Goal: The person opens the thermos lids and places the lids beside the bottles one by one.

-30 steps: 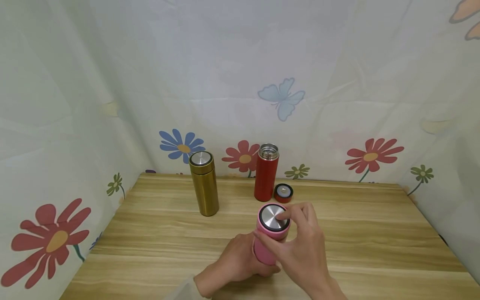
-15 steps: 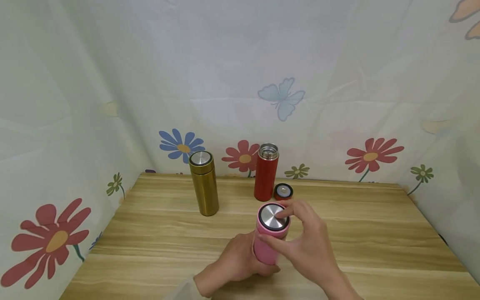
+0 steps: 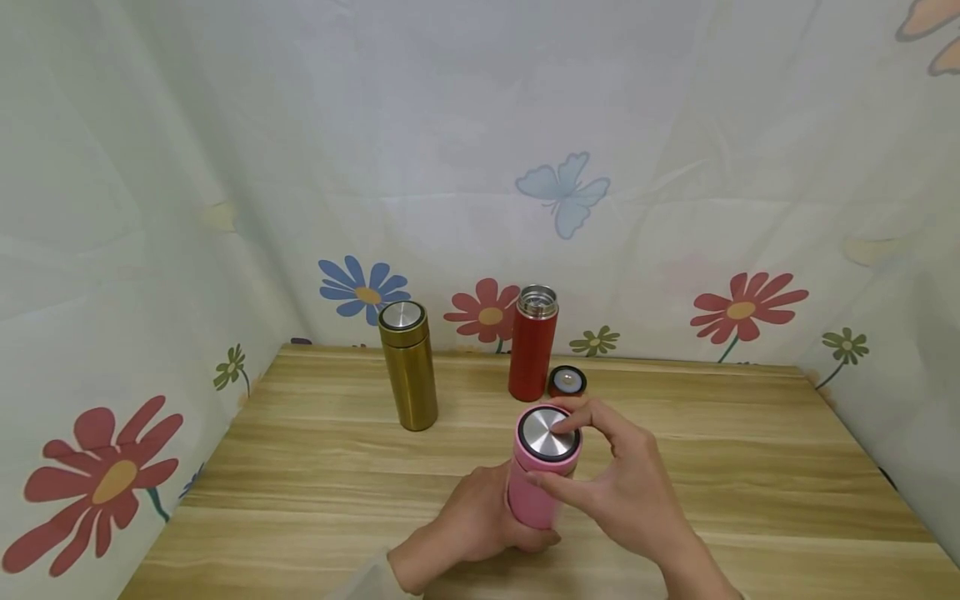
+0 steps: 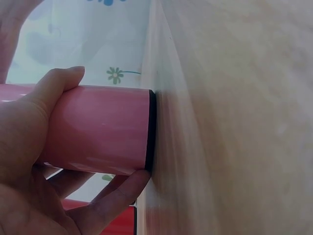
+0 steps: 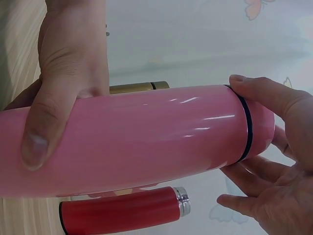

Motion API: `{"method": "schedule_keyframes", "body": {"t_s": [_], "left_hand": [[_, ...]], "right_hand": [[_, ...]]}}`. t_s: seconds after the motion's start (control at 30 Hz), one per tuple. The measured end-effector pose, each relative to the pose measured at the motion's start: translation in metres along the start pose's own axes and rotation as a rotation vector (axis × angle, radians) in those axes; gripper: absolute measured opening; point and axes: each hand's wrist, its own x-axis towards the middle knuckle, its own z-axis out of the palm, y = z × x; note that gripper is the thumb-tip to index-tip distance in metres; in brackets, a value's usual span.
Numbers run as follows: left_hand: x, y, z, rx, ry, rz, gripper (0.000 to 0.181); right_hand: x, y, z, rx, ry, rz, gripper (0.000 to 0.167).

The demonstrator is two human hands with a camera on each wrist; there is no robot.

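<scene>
A pink thermos flask (image 3: 531,500) stands upright on the table, its black base (image 4: 152,129) on the wood in the left wrist view. My left hand (image 3: 483,512) is wrapped round the lower body. At the top sits the pink lid (image 3: 548,435) with its brushed steel disc and black ring. My right hand (image 3: 626,483) grips this lid from the right, with the index finger over the disc and the thumb at the near side by the seam. In the right wrist view, the thumb touches the dark seam ring (image 5: 247,127) and the other fingers lie on the opposite side.
Behind, a red thermos flask (image 3: 532,354) stands uncapped, its steel mouth showing. Its lid (image 3: 567,381) lies upside down to the right. A gold thermos flask (image 3: 410,375) with its lid on stands at the left. Flowered cloth (image 3: 660,208) hangs behind the table (image 3: 300,467).
My right hand has turned at the lid, its wrist swinging right and its thumb sliding rightward along the near side. My left hand and the pink thermos flask have stayed in place.
</scene>
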Motion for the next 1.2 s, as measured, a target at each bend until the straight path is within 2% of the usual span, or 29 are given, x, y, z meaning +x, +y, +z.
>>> {"method": "schedule_keyframes", "body": {"t_s": [0.3,0.6,0.7,1.0,1.2], "left_hand": [[-0.001,-0.001,0.001,-0.012,0.007,0.012,0.071],[-0.001,-0.001,-0.001,-0.025,-0.008,0.003,0.069],[-0.001,-0.001,-0.001,-0.034,-0.021,-0.001,0.07],[0.001,-0.002,-0.001,-0.034,-0.035,-0.014,0.077],[0.0,0.0,0.001,0.019,-0.001,0.0,0.073]], "right_hand": [[0.001,0.002,0.001,-0.024,-0.013,-0.03,0.052],[0.002,0.001,0.004,-0.033,-0.056,-0.082,0.074],[0.0,-0.002,0.006,-0.097,-0.027,-0.092,0.076],[-0.006,-0.016,0.016,-0.308,0.122,0.0,0.072],[-0.01,-0.021,0.026,-0.437,0.203,-0.016,0.07]]}}
